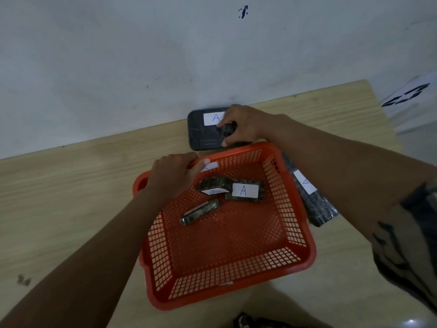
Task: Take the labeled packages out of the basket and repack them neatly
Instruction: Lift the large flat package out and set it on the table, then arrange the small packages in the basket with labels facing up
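An orange mesh basket (236, 268) sits on the wooden table. My left hand (172, 178) grips its far-left rim. Inside lie a dark package with a white "A" label (246, 190), another dark package with a folded label (212, 184) and a narrow dark package (201, 211). Behind the basket a flat black package labeled "A" (205, 131) lies by the wall. My right hand (241, 126) rests on it, fingers closed around a small dark package (229, 129). A long black package labeled "A" (312, 200) lies along the basket's right side.
The wooden table (71, 197) ends at the white wall behind and at an edge on the right. A white paper with black marks (409, 95) lies beyond the right edge. My patterned sleeve (416, 245) shows at right.
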`<action>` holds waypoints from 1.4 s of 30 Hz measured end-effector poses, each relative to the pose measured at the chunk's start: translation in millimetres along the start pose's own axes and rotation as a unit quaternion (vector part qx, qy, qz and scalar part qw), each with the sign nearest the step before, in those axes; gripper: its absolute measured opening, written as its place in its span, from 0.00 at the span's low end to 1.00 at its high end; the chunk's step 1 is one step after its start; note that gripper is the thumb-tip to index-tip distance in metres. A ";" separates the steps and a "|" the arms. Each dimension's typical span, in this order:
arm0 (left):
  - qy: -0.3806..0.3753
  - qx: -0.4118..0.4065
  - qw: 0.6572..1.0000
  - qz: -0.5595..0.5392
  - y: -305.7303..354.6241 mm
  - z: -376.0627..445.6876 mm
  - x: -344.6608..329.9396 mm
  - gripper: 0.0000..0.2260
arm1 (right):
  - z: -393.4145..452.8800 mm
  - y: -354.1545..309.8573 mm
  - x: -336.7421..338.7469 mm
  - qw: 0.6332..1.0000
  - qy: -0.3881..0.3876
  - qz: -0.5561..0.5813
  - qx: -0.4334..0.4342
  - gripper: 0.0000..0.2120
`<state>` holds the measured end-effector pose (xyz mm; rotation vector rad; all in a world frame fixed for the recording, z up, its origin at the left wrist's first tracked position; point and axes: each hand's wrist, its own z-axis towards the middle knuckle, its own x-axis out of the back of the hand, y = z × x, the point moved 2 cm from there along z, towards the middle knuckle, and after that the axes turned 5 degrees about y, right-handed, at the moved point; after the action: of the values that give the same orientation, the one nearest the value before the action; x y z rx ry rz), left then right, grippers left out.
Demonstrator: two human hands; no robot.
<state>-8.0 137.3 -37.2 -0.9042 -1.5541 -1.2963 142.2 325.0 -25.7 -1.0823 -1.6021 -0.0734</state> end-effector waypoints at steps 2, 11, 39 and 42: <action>-0.003 -0.001 1.000 0.001 0.2 -0.9 0.6 0.28 | 3.5 1.2 -3.4 1.000 0.008 -0.004 -0.013 0.27; 0.079 0.019 0.997 -0.015 6.1 -20.5 15.3 0.20 | -69.3 -43.9 -15.7 0.947 0.305 0.034 0.093 0.10; 0.169 0.377 0.890 -0.194 -42.7 -105.3 5.1 0.20 | -56.5 -112.2 -127.9 0.975 0.104 0.176 -0.085 0.15; 0.173 0.367 0.893 -0.196 -42.6 -105.6 3.4 0.20 | -59.9 -114.1 -129.1 0.983 0.114 0.125 -0.071 0.16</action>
<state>-29.7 25.6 -42.4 0.1218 -1.7760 -0.9206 102.3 149.1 -53.3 -1.3289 -1.2621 -0.1401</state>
